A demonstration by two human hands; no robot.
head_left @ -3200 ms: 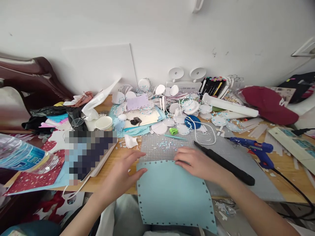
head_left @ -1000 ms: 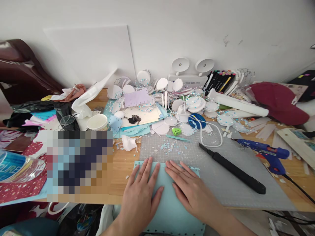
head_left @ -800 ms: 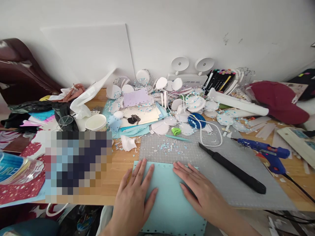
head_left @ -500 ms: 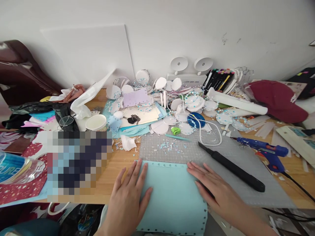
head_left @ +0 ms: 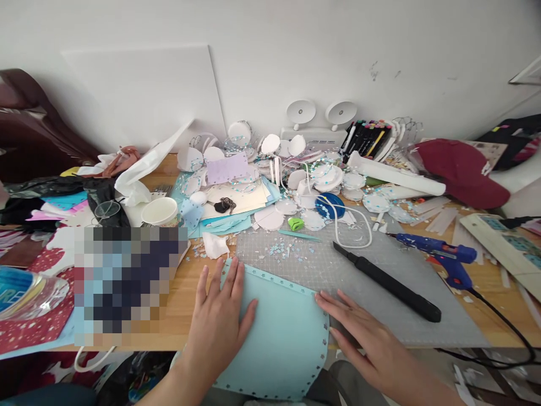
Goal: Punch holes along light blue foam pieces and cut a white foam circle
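A sheet of light-blue paper (head_left: 279, 327) lies partly on the table and hangs over its front edge, with star-shaped holes punched along its borders. My left hand (head_left: 222, 313) rests flat on the sheet's upper left part, fingers spread. On the other side, my right hand (head_left: 359, 332) touches the sheet's upper right corner with its fingertips, fingers stretched out. Beyond the sheet, tiny blue and white paper cut-outs (head_left: 285, 249) are scattered on a grey cutting mat (head_left: 304, 268). A black utility knife (head_left: 391, 285) lies right of the sheet.
A blue glue gun (head_left: 443, 254) with a cable lies at the right. White discs with star garlands (head_left: 327, 175) crowd the back, beside markers (head_left: 367, 141). A paper cup (head_left: 159, 211) stands left, near a blurred-out patch. A maroon cap (head_left: 460, 172) sits at the back right.
The blue sheet has turned clockwise, its upper left corner moving away from me and its right corner coming nearer. Both hands moved along with it. The view has shifted slightly.
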